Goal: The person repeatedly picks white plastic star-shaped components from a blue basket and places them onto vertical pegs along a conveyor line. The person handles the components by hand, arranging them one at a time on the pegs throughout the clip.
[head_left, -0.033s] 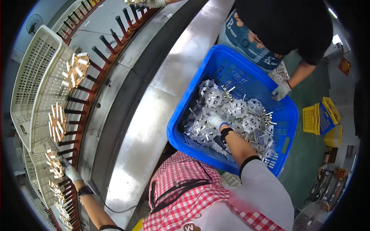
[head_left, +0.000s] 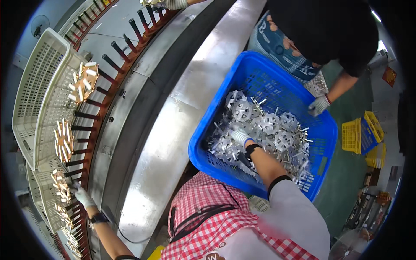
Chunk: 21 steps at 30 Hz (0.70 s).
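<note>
My left hand (head_left: 83, 195), in a pale knit glove, is beside the row of upright spindles at the left. Its fingers are stretched toward a copper-coloured disc (head_left: 62, 186) with white rods; I cannot make out whether they touch it. My right hand (head_left: 238, 134), also gloved, is down inside a large blue plastic basket (head_left: 199, 149). It rests among many silver metal discs (head_left: 269, 123) with cut-outs and short rods. Its fingertips blend into the pale discs, so their grip cannot be made out. More copper-coloured discs (head_left: 84, 82) sit along the spindle line.
White perforated crates (head_left: 41, 65) stand behind the spindles (head_left: 112, 64). A curved metal ledge (head_left: 167, 112) runs between line and basket. A co-worker's gloved hand (head_left: 319, 106) is at the basket's far right rim. Yellow and blue baskets (head_left: 352, 135) stand farther right.
My left hand has drawn slightly down and back from the copper-coloured disc. My right hand stays among the silver discs. The view has shifted very slightly.
</note>
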{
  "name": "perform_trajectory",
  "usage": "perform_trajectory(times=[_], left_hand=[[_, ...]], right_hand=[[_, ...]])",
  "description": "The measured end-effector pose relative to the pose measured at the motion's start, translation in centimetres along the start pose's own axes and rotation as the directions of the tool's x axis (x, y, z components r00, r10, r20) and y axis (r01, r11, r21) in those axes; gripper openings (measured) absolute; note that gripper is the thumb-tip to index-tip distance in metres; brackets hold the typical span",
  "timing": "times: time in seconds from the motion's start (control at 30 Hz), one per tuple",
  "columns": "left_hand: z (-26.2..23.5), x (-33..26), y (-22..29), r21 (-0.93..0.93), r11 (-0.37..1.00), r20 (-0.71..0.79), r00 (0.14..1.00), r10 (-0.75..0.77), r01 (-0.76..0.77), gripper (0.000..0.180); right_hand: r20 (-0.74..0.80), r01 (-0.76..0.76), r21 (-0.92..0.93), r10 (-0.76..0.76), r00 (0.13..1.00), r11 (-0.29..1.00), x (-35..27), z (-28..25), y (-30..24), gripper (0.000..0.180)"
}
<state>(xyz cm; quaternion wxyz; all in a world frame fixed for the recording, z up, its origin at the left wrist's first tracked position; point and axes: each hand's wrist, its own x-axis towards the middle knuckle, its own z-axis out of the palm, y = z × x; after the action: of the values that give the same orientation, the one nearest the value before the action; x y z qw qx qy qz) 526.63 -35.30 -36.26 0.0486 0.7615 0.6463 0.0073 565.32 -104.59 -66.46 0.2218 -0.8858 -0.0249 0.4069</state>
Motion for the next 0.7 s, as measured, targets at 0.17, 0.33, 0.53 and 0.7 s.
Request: perform_trajectory(times=[0.17,0.33,0.53,0.7], left_hand=[[0.3,-17.3,9.0,-0.324,0.939,0.149,0.974,0.171,-0.115,0.048],[3.1,-26.4,16.0,-0.558,0.807,0.333,0.838,0.432,-0.194,0.051],[0.9,-31.0,30.4,-0.635,0.772,0.699,0.397,0.595,-0.037,0.029],[1.3,-33.3,37.6,-0.651,0.759,0.754,-0.107,0.648,0.001,0.030]], right_hand=[[0.078,-0.154,-0.226,0.175,0.981,0.962,6.7,1.1,-7.8,0.042],[0.059,0.009,-0.358,0.014,0.998,0.934,10.9,3.0,-7.5,0.040],[0.062,0.295,-0.319,-0.291,0.955,0.901,5.1,-4.8,-9.2,0.026],[-0.254,0.267,-0.094,-0.283,0.925,0.959,-2.4,-11.9,-5.6,0.027]])
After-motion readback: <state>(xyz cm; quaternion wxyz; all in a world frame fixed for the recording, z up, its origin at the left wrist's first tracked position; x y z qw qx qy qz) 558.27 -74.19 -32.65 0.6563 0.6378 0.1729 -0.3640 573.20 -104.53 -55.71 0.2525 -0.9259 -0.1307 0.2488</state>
